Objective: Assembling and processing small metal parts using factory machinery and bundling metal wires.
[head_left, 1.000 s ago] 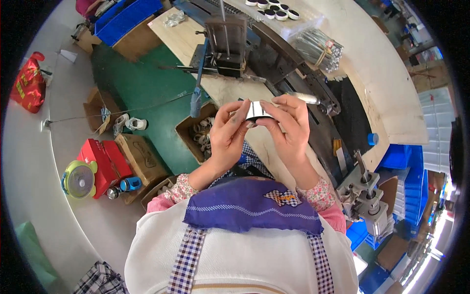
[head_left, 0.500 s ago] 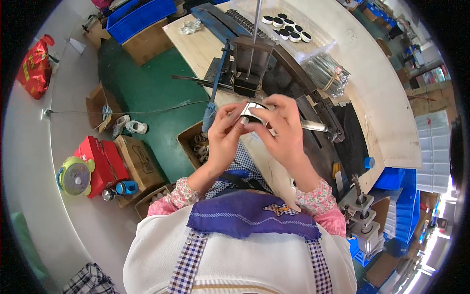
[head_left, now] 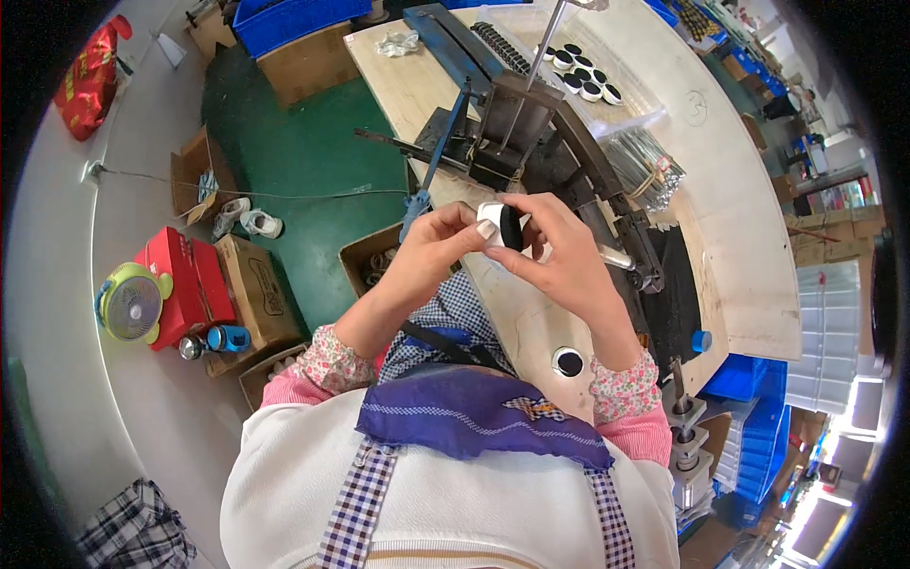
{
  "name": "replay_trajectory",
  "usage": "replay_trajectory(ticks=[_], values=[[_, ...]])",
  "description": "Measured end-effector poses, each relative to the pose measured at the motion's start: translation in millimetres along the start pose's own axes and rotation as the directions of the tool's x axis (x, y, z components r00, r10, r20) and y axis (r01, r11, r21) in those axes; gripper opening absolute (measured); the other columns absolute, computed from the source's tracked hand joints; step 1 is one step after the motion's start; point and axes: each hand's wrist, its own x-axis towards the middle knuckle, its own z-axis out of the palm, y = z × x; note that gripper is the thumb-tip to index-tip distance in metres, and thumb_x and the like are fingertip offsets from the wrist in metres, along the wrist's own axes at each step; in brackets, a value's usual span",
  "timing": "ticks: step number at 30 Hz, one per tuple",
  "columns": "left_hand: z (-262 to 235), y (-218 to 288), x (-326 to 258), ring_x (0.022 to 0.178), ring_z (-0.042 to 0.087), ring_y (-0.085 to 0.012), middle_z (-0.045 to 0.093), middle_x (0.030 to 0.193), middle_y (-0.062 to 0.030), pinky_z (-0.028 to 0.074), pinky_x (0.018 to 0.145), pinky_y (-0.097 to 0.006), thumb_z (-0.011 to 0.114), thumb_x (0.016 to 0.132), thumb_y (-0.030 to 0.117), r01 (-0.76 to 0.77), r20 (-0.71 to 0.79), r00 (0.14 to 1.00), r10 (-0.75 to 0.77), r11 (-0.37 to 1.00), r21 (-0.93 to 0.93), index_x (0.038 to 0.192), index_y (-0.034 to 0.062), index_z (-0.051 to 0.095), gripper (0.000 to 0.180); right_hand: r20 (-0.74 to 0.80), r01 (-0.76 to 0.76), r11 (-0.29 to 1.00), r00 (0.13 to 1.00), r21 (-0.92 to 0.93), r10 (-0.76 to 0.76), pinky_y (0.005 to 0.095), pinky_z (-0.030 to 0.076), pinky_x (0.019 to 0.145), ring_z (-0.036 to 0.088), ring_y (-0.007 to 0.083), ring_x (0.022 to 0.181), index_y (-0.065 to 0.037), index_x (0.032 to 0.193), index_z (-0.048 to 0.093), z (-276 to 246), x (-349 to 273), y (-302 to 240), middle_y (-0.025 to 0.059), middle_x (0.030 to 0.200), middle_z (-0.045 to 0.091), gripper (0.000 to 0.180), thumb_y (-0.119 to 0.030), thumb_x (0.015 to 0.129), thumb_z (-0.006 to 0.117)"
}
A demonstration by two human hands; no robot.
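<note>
bright, fairly even light falls on the fingers (head_left: 519, 266), which look reasonably sharp. far to their lower right, a long white strip of glare (head_left: 823, 522) burns out detail. to their upper left, the smooth green floor (head_left: 318, 152) darkens into shadow. well left of them, the pale grey wall (head_left: 57, 256) bows with lens distortion, beside grainy black corners (head_left: 24, 28).

A green fan (head_left: 133, 308) stands — red box (head_left: 178, 284) alongside.
</note>
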Motion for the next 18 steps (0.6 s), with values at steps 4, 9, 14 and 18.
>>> replay_trajectory(ticks=[4, 9, 14, 18], values=[[-8, -6, -2, 0.079, 0.056, -0.0082, 0.060, 0.084, -0.0002, 0.042, 0.073, -0.024, 0.065, 0.087, 0.013, 0.016, -0.028, 1.000, -0.015, 1.000, 0.027, 0.086, 0.0028, 0.061, 0.011, -0.018, 0.096, 0.995, 0.995, -0.035, -0.096, 0.0244, 0.047, 0.061, 0.056, 0.0119, 0.074, -0.006, 0.119, 0.057, 5, -1, 4, 0.0066, 0.102, 0.058, 0.050, -0.013, 0.074, 0.076], [-22, -7, 6, 0.076, 0.056, -0.0092, 0.060, 0.082, -0.0014, 0.046, 0.075, -0.025, 0.061, 0.090, 0.012, -0.078, -0.189, 0.980, 0.060, 0.993, -0.091, 0.088, 0.0025, 0.059, 0.010, -0.318, 0.140, 0.990, 0.939, 0.000, -0.133, 0.0270, 0.048, 0.053, 0.060, 0.0128, 0.061, -0.002, 0.111, 0.062, -39, 36, -2, 0.0099, 0.087, 0.064, 0.029, -0.012, 0.084, 0.066], [-10, 3, 37, 0.081, 0.060, -0.0126, 0.062, 0.087, -0.0044, 0.049, 0.075, -0.027, 0.059, 0.092, 0.013, -0.230, -0.250, 0.952, 0.176, 0.951, -0.205, 0.092, 0.0015, 0.058, 0.011, -0.396, 0.252, 0.963, 0.897, 0.093, -0.197, 0.0230, 0.045, 0.049, 0.059, 0.0103, 0.057, -0.001, 0.110, 0.061, -70, 110, -13, 0.0080, 0.080, 0.066, 0.026, -0.020, 0.094, 0.055], [-5, -2, 52, 0.090, 0.062, -0.0168, 0.063, 0.095, -0.0089, 0.050, 0.082, -0.030, 0.057, 0.093, 0.017, -0.145, -0.314, 0.941, 0.127, 0.989, -0.034, 0.098, -0.0015, 0.057, 0.019, -0.315, 0.130, 0.968, 0.947, 0.215, -0.057, 0.0244, 0.047, 0.053, 0.056, 0.0101, 0.058, -0.002, 0.111, 0.060, -54, 129, -15, 0.0062, 0.083, 0.065, 0.028, -0.023, 0.098, 0.046]])
